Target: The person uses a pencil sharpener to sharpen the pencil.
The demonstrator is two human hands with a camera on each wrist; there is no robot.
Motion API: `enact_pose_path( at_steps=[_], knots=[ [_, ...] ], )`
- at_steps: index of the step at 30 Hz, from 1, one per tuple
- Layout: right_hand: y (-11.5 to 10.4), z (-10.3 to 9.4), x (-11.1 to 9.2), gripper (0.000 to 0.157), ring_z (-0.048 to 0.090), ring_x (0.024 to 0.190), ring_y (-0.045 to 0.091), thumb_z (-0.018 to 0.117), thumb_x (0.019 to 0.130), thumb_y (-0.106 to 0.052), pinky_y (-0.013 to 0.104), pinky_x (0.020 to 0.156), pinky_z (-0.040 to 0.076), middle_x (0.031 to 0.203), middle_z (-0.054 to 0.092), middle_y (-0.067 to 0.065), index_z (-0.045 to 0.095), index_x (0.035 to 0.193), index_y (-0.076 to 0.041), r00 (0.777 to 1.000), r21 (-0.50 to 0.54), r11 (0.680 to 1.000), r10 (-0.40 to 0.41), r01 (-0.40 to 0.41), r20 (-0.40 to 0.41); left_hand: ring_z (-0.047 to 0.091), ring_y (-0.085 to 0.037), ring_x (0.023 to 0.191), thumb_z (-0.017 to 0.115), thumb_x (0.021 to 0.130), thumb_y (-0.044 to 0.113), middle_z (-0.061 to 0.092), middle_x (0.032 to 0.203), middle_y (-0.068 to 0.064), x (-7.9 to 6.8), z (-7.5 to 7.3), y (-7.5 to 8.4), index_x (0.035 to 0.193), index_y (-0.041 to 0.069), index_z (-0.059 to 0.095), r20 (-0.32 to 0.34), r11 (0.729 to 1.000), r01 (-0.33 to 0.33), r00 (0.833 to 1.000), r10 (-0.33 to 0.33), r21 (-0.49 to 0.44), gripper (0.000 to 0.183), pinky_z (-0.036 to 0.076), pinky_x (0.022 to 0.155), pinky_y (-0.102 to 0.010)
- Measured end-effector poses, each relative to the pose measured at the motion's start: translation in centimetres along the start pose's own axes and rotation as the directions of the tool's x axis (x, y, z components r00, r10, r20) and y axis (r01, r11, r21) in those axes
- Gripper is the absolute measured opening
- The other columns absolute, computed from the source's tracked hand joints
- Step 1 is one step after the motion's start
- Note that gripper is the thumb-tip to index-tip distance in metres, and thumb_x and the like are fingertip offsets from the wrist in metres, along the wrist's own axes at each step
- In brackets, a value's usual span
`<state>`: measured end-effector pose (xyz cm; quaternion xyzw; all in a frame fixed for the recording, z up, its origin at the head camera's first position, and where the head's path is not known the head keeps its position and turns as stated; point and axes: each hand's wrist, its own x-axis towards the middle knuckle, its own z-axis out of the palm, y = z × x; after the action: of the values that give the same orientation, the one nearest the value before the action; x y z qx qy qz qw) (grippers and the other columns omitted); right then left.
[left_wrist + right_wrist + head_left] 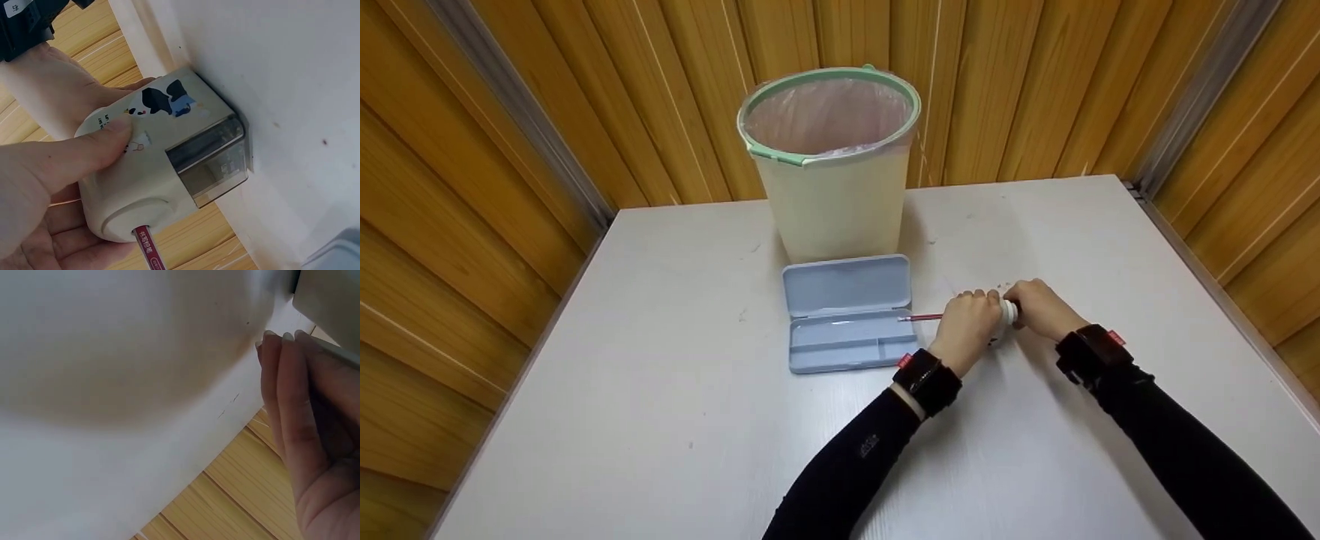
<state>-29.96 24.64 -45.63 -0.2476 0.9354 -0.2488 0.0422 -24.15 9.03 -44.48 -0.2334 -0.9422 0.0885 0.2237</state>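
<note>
Left hand (971, 326) wraps round a cream sharpener (146, 180), thumb pressed on its printed side and fingers curled beneath. Right hand (1042, 309) has its fingers bent onto the opposite end of the sharpener, gripping it. The sharpener is at the right of the case, held on its side; whether it touches the table cannot be told. It has a black-and-white cartoon animal on one face and a clear, smoky drawer (214, 177). A dark red pencil (149, 247) stands in its hole and points left, its outer end above the right edge of the case. The light blue case (847, 289) is open on the white table (660, 300), its divided tray nearest the person. Just behind it stands a cream bin (836, 210) with a green rim and pinkish liner. Wood-look panels (982, 90) surround the table. Both forearms wear black sleeves and wristbands.
</note>
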Motion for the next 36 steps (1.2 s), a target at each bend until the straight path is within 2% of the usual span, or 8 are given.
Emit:
enact_pose_path(
  at_steps=[9, 18, 22, 26, 31, 36],
  knots=[
    [0.1, -0.2, -0.4, 0.012, 0.053, 0.059, 0.01, 0.066, 0.07, 0.015, 0.022, 0.054, 0.045, 0.067, 0.069, 0.012, 0.072, 0.073, 0.005, 0.999, -0.003, 1.0, 0.004, -0.004, 0.033, 0.065, -0.005, 0.071, 0.062, 0.09, 0.016, 0.071, 0.084, 0.007, 0.0, 0.0, 0.3, 0.098, 0.017, 0.07, -0.022, 1.0, 0.025, 0.999, -0.025, 0.008, 0.011, 0.053, 0.06, -0.017],
    [0.4, -0.3, -1.0, 0.005, 0.063, 0.061, 0.014, 0.07, 0.078, 0.011, 0.024, 0.056, 0.052, 0.073, 0.072, 0.017, 0.073, 0.081, 0.008, 0.995, 0.014, 0.998, 0.055, -0.056, 0.085, 0.065, -0.005, 0.071, 0.063, 0.09, 0.016, 0.07, 0.083, 0.008, 0.0, 0.1, 0.7, 0.094, 0.019, 0.069, -0.02, 1.0, 0.007, 1.0, -0.008, -0.016, 0.008, 0.052, 0.061, -0.017],
    [0.1, -0.1, -1.3, 0.005, 0.058, 0.058, 0.012, 0.071, 0.076, 0.01, 0.024, 0.054, 0.048, 0.069, 0.071, 0.015, 0.071, 0.074, 0.005, 0.996, -0.003, 0.999, 0.037, -0.037, 0.075, 0.065, -0.005, 0.071, 0.064, 0.088, 0.017, 0.07, 0.083, 0.008, 0.1, 0.0, 0.8, 0.095, 0.019, 0.07, -0.012, 0.999, 0.038, 0.999, -0.038, -0.01, 0.009, 0.052, 0.06, -0.017],
    [-0.4, -0.1, -2.0, 0.008, 0.052, 0.056, 0.009, 0.073, 0.075, 0.006, 0.023, 0.054, 0.044, 0.066, 0.069, 0.011, 0.068, 0.069, 0.003, 0.993, 0.017, 0.999, 0.033, -0.035, 0.109, 0.064, -0.005, 0.069, 0.063, 0.088, 0.017, 0.07, 0.081, 0.009, 0.2, 0.0, 0.7, 0.093, 0.02, 0.07, -0.01, 0.998, 0.054, 0.999, -0.053, 0.025, 0.01, 0.052, 0.06, -0.018],
    [-0.7, -0.3, -2.8, 0.009, 0.057, 0.057, 0.01, 0.075, 0.076, 0.003, 0.02, 0.053, 0.047, 0.066, 0.069, 0.012, 0.067, 0.072, 0.005, 0.992, 0.095, 0.995, 0.016, -0.028, 0.129, 0.064, -0.004, 0.069, 0.061, 0.089, 0.016, 0.07, 0.08, 0.01, 0.4, 0.0, 0.6, 0.093, 0.021, 0.071, 0.003, 0.997, 0.056, 0.998, -0.057, 0.052, 0.012, 0.051, 0.06, -0.017],
    [-0.8, -0.5, -3.2, 0.008, 0.057, 0.056, 0.009, 0.076, 0.076, 0.003, 0.02, 0.053, 0.047, 0.065, 0.069, 0.011, 0.069, 0.073, 0.005, 0.991, 0.089, 0.996, 0.006, -0.018, 0.131, 0.063, -0.004, 0.069, 0.06, 0.089, 0.016, 0.069, 0.079, 0.01, 0.4, 0.0, 0.8, 0.091, 0.022, 0.072, 0.005, 0.997, 0.052, 0.999, -0.053, 0.057, 0.013, 0.051, 0.06, -0.017]
  ],
)
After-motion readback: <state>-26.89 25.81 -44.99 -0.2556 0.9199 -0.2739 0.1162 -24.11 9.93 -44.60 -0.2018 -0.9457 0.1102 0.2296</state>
